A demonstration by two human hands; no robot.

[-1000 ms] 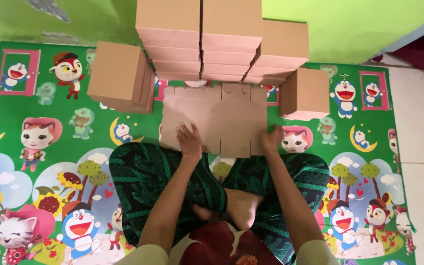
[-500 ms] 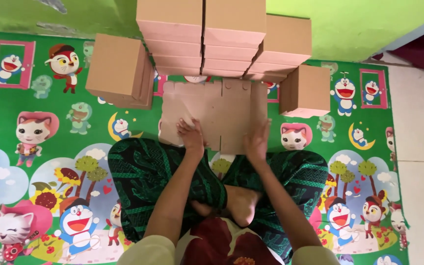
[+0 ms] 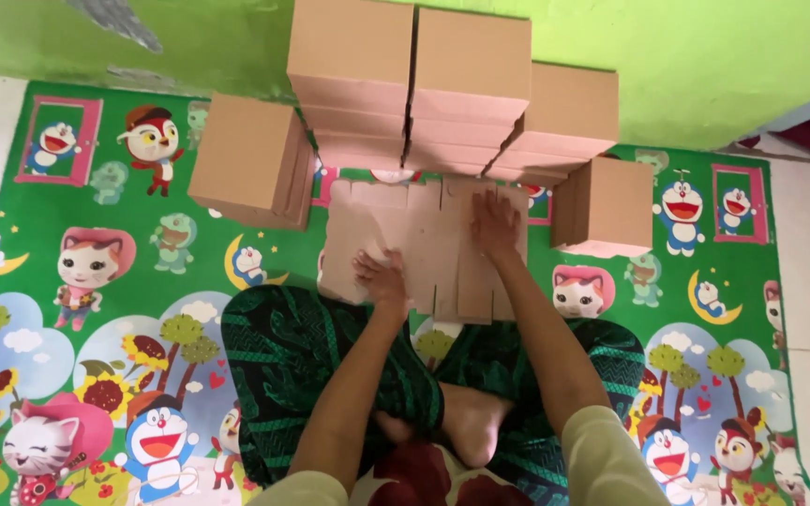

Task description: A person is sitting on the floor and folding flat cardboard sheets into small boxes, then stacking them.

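A flat, unfolded cardboard blank (image 3: 424, 248) lies on the cartoon-printed green mat (image 3: 105, 281), just in front of the person's crossed legs in green patterned trousers (image 3: 302, 356). The left hand (image 3: 382, 276) rests palm-down with fingers spread on the blank's near left part, gripping nothing. The right hand (image 3: 496, 225) lies flat and open farther up on the blank's right half, also holding nothing. Beyond the blank, a stack of folded brown boxes (image 3: 442, 84) stands against the green wall (image 3: 705, 56). One single box (image 3: 247, 161) sits left of the blank, another (image 3: 605, 206) just right of it.
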